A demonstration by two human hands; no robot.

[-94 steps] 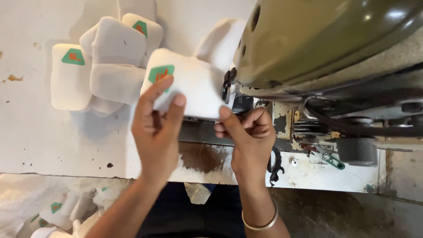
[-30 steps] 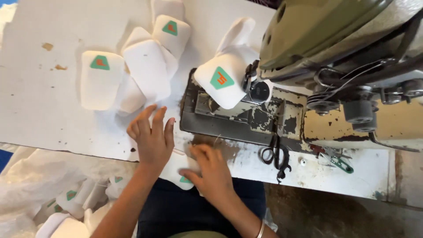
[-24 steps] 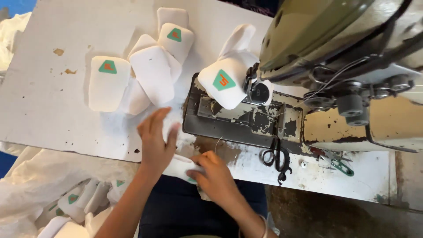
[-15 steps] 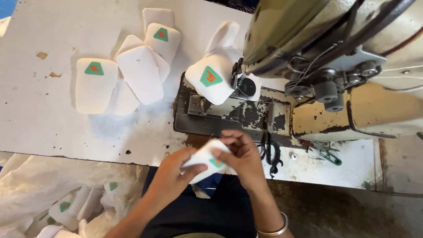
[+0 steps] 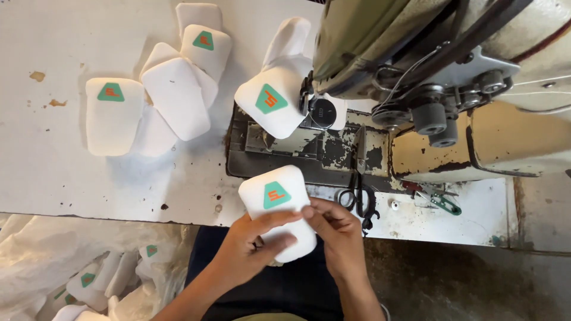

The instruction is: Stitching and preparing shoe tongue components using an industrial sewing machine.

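Observation:
Both my hands hold one white padded fabric piece [image 5: 275, 202] with a green and orange patch, just in front of the table's near edge. My left hand [image 5: 253, 244] grips its lower left side with the thumb across the face. My right hand [image 5: 336, 235] pinches its right edge. Another white piece [image 5: 270, 107] with the same patch lies under the needle area of the sewing machine [image 5: 440, 77], apart from my hands.
Several more white pieces [image 5: 172, 95] are heaped on the white table [image 5: 53, 178] at the left. Black scissors [image 5: 357, 199] and green snips [image 5: 440, 202] lie by the machine base. A white bag [image 5: 89, 279] with more pieces sits at lower left.
My hands reached down to the table's near edge, picked up a white piece and lifted it flat in front of me. The piece at the needle stayed put.

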